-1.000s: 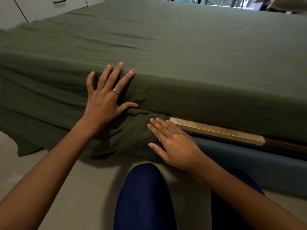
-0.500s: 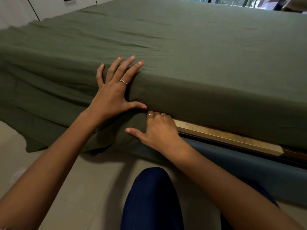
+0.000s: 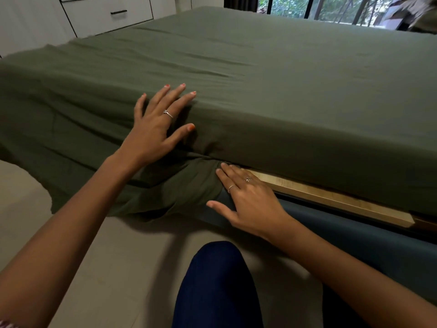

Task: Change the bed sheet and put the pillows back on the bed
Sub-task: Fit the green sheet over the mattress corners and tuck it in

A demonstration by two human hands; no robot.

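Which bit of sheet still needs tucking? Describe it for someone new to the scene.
Start at the green-sheeted mattress and follow its near side down to the wooden slat. Just left of the slat's end, by the right hand, hangs a loose bunch of sheet; unlike the taut side, it droops floorward.

Gap btwn mattress (image 3: pixel 307 143) & wood slat (image 3: pixel 331 197) open; bunched sheet (image 3: pixel 175 185) blocks left end.

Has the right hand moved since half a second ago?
Yes. The right hand has drawn back out from under the mattress; its fingers now lie straight beside the light wooden bed slat, on the olive green sheet.
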